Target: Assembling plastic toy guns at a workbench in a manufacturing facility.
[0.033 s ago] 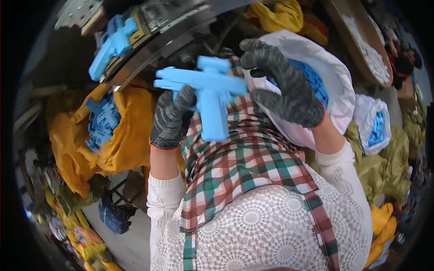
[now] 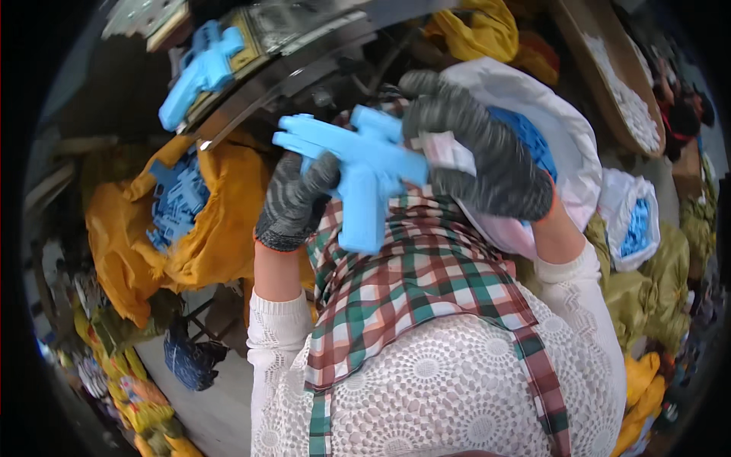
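A light-blue plastic toy pistol is held up in front of my apron, its barrel pointing left and its grip hanging down. My left hand, in a dark grey knit glove, is closed around its front part, thumb laid across the near side. A block like a sight tops the toy. Close to its rear end is my right hand, gloved alike, fingers bent and smeared by motion. Between its thumb and fingers shows a pale pinkish-white patch; whether that is something held or the bag behind, I cannot tell.
Another blue toy pistol lies on the bench edge at the far left. Blue parts fill an orange sack on the left, a large white sack on the right and a smaller white bag beyond it.
The toy pistol has shifted slightly right and tilted, its rear end lower. My right hand has turned and come closer to the rear; the pale patch now shows between its fingers.
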Demonstrator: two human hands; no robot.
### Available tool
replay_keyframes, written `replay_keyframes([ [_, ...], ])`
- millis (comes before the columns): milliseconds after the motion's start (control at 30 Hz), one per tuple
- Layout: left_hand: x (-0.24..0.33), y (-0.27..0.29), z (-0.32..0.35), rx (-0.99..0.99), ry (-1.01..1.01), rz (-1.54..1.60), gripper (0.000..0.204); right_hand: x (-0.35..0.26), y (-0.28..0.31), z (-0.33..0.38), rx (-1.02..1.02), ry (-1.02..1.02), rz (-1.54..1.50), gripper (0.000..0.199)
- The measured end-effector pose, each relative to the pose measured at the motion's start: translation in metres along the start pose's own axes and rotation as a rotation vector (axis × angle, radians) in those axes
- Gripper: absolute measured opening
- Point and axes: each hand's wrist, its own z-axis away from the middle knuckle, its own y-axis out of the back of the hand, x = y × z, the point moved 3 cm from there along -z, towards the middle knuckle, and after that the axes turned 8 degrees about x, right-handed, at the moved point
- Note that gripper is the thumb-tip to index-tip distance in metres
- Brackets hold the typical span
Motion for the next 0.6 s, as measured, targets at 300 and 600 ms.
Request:
replay_keyframes([
  [300,0.047,0.014,0.001,-0.354,0.129,-0.199,0.045,-0.006,-0.031,-0.018,-0.410,0.181,0.011,0.034],
  [600,0.121,0.052,-0.036,0.795,-1.252,-1.177,0.039,0.001,0.008,-0.029,0.058,-0.016,0.110,0.046],
])
